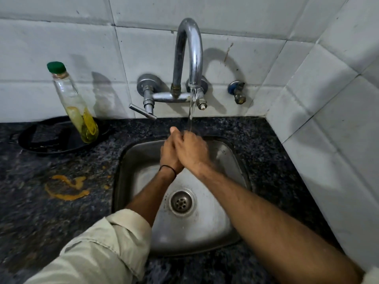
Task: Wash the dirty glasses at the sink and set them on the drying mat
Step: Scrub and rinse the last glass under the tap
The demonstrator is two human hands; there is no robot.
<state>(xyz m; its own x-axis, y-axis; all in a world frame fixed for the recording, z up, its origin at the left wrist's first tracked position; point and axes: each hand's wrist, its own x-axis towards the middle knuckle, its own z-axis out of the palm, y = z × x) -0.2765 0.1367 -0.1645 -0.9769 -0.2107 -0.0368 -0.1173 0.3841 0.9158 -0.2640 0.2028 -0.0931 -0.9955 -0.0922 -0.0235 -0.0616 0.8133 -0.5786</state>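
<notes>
A person's two hands meet palm to palm at the centre of the frame, under a thin stream of water (192, 107) falling from a curved chrome tap (189, 48). The left hand (168, 154) has its fingers (174, 131) stretched out straight, pointing toward the upper part of the frame, and lies flat against the right hand (191, 149). The right hand covers it from the right, its back to the camera; its fingers bend away over the knuckles, and how far they curl cannot be told. Neither hand holds anything but the other. The water lands on the right hand's knuckles.

The steel sink (231, 160) lies directly beneath the hands in the lower centre of the frame, its drain (182, 201) below the wrists. A thin black band (169, 168) circles the left wrist, with a pale rolled sleeve (98, 249) at lower left.

At left on the dark speckled counter (276, 160), a clear bottle (77, 105) with a green cap and yellow liquid leans on a round black tray (51, 142). An orange stain (65, 188) marks the counter left of the sink.
</notes>
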